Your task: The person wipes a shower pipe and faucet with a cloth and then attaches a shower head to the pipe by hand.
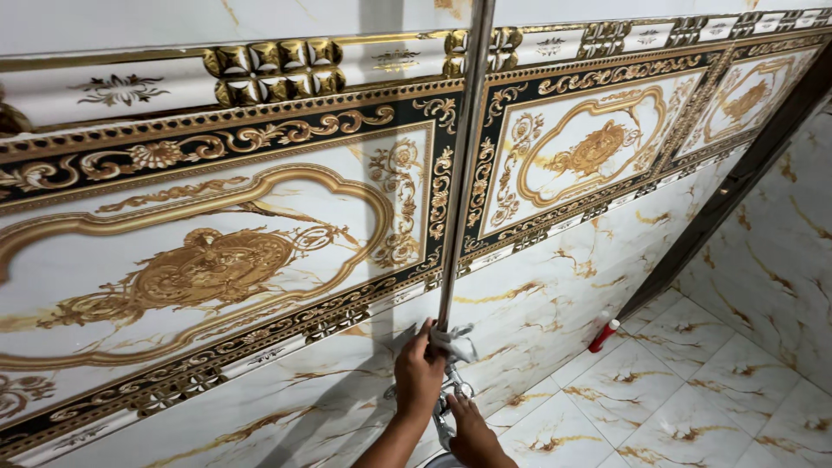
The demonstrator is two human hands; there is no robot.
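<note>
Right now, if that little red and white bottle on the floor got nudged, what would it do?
The red and white bottle already seems to lie tilted against the wall's foot, so it probably rolls easily on the glossy floor tiles. It looks small, likely light. Whether it is full cannot be told.

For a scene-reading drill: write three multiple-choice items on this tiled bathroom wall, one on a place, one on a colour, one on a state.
1. Where does the small red cylindrical bottle stand?
A. On the floor by the wall's foot
B. In a hand
C. On a shelf

2. What colour is the ornament on the decorated wall tiles?
A. Blue
B. Gold
C. Green

3. What is the left hand doing?
A. Hanging free
B. Pressing the floor
C. Gripping the base of the upright metal pipe

Answers: 1 A, it sits on the marbled floor tiles beside the wall. 2 B, gold scrolls on white and black. 3 C, fingers wrap the pipe's cloth-wound joint while the right hand is at the fitting below.
</note>
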